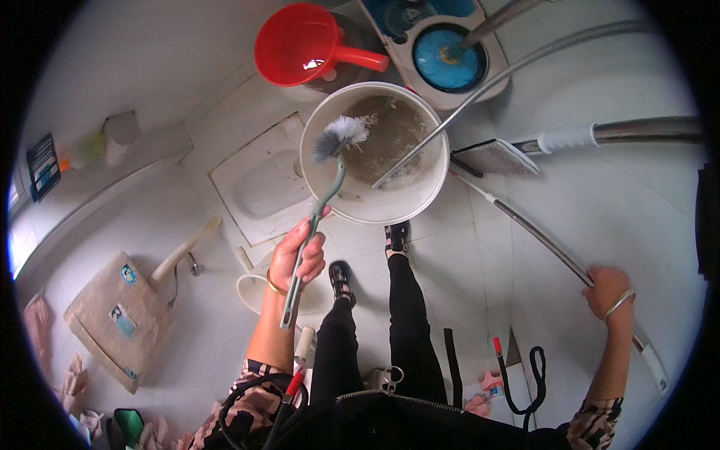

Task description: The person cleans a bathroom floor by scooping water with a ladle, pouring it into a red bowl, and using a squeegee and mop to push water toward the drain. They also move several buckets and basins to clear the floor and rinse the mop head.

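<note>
My left hand [298,250] grips the grey-green handle of a toilet brush [340,138]. The brush's white and grey bristles are over the mouth of a white bucket [315,194]. Murky water [388,126] lies in that bucket, and the end of a flexible metal hose [450,121] reaches into it. Off to the right, my right hand [607,292] is closed around a thin metal pole [540,235]. The pole slants up to the bucket's right side, where its far end is hard to make out.
A squat toilet [264,191] is set in the floor left of the bucket. Behind stand a red dipper [295,45] and a spin-mop bucket [498,62]. A flat mop [498,157] leans at right. A cistern [121,323] hangs at left; a white bin [253,292] stands below.
</note>
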`<state>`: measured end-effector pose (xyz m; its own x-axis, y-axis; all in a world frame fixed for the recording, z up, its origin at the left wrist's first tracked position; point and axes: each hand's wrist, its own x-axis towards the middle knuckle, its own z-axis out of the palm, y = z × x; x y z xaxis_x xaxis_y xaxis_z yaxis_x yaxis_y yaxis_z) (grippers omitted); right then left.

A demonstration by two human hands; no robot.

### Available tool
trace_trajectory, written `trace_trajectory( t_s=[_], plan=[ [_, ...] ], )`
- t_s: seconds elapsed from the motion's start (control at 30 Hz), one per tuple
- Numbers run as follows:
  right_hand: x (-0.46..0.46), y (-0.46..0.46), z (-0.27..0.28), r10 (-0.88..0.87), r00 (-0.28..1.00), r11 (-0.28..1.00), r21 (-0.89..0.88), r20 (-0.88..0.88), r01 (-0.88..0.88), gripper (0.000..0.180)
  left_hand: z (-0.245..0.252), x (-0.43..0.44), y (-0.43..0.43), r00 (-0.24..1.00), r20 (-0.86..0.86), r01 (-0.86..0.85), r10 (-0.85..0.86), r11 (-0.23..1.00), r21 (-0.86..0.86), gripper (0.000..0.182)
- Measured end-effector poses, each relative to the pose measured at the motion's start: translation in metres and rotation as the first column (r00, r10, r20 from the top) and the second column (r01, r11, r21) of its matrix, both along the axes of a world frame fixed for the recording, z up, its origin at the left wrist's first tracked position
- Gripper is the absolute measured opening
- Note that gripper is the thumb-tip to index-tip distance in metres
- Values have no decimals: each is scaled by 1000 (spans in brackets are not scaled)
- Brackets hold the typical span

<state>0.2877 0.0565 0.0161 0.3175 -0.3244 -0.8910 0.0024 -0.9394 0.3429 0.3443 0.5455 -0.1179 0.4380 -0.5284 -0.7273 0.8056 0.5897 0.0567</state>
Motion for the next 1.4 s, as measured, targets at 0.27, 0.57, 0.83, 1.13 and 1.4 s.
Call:
trace_trajectory(
  t_s=[0.27, 0.57, 0.83, 1.13, 1.4],
  plan=[
    [52, 32, -27, 124, 982, 992, 3, -145, -125, 36, 43, -15, 54, 977, 60, -206, 206, 978, -7, 38],
    [27, 91, -36, -154, 847, 949, 315, 509, -17, 34, 0, -33, 73, 965, -6, -262, 263, 961, 92, 27],
    [-3, 323, -56, -619, 782, 407, 882, 74, 239, 52, -3, -23, 79, 952, 70, -305, 297, 933, 191, 16],
    [120, 521, -40, -579, 592, 185, 798, 560, -574, 40, 32, 68, 152, 900, 23, -437, 436, 900, 16, 21],
    [302, 586, 5, -802, 449, 130, 849, 394, -512, 15, 59, 77, 253, 877, 316, -376, 361, 927, -17, 55]
  ],
)
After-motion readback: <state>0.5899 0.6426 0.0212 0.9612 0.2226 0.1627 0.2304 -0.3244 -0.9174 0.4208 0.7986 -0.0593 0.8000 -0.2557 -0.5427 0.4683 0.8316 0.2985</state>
